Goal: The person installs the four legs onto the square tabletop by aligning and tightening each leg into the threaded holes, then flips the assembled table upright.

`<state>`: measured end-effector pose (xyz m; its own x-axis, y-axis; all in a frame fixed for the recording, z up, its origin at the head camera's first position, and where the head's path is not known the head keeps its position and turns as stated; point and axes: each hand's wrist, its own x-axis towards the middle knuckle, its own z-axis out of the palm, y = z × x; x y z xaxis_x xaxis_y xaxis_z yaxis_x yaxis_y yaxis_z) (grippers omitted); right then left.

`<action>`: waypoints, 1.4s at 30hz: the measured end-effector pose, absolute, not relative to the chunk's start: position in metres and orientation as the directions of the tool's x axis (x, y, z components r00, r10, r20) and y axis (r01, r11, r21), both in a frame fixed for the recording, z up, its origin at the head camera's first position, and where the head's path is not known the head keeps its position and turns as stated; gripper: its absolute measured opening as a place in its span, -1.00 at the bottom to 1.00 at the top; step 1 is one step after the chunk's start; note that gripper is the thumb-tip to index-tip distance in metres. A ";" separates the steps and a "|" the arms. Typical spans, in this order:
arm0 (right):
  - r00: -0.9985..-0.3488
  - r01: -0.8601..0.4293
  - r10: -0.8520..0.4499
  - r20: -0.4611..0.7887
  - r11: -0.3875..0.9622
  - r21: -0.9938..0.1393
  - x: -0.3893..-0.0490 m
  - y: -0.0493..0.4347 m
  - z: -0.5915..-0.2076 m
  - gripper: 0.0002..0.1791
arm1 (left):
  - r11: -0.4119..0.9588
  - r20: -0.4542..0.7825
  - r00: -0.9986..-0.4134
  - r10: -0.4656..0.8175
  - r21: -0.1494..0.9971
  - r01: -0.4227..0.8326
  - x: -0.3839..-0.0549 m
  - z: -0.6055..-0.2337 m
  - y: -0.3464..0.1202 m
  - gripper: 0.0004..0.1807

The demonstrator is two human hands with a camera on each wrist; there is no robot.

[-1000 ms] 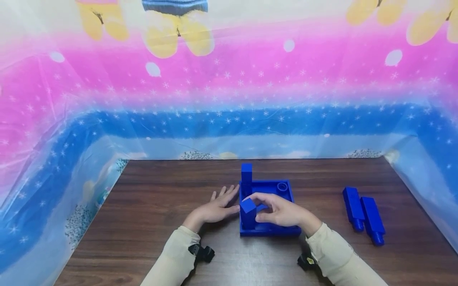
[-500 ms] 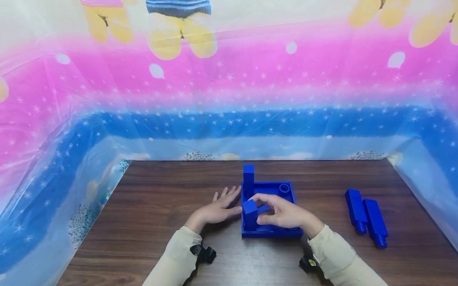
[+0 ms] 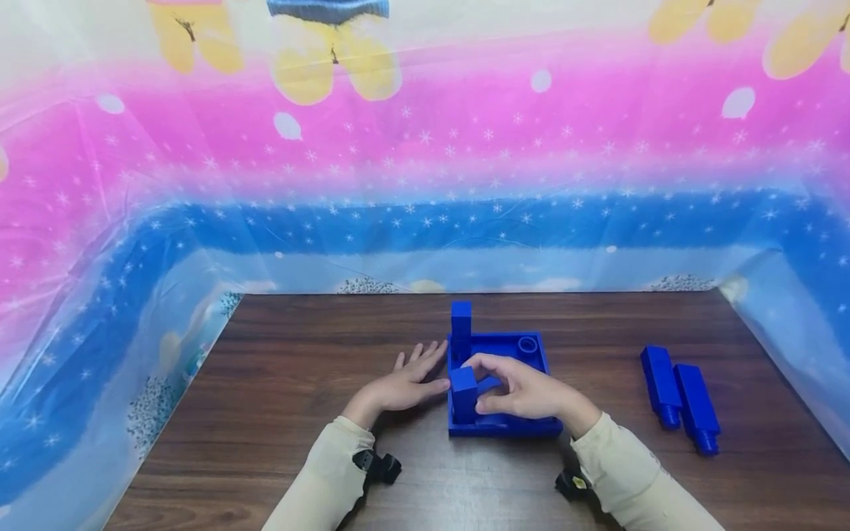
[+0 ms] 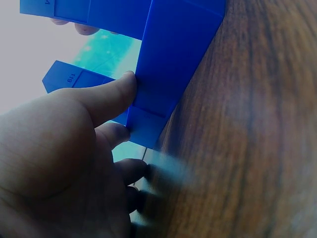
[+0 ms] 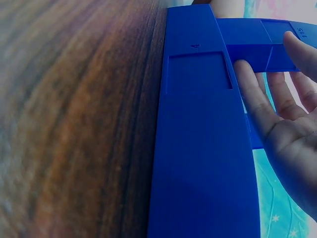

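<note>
A blue square tray [image 3: 505,428] lies on the table between my hands. Two blue square posts stand upright at its left corners: the rear post [image 3: 461,322] and the front post [image 3: 464,398]. My right hand [image 3: 527,387] holds the front post, its thumb on the near right side and the index finger reaching behind. In the right wrist view the thumb [image 5: 299,54] overlaps this post. My left hand [image 3: 398,387] lies with fingers extended along the tray's left side; in the left wrist view its thumb [image 4: 114,96] touches the tray wall [image 4: 176,54].
Right of the tray, two loose blue posts, the inner post [image 3: 660,387] and the outer post [image 3: 696,409], lie with their round ends towards me. A round socket [image 3: 527,345] shows in the tray's rear right corner. A printed cloth [image 3: 425,221] hangs behind the wooden table [image 3: 299,346].
Both hands and the posts keep their places on the tray. The whole head view shifts slightly; otherwise little differs.
</note>
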<state>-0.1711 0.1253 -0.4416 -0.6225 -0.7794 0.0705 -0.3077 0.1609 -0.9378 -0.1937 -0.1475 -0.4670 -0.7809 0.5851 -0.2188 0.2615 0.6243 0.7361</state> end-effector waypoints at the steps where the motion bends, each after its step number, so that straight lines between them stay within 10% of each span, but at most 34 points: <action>1: -0.624 -0.312 -0.778 0.068 0.168 -0.935 -0.171 0.125 -0.441 -0.50 | 0.625 -0.219 -0.781 0.585 0.735 0.262 -0.194 -0.467 -0.147 -0.15; 42: -0.518 -0.320 -0.854 0.057 0.131 -0.938 -0.170 0.124 -0.443 -0.34 | 0.632 -0.202 -0.781 0.591 0.717 0.293 -0.193 -0.466 -0.147 -0.05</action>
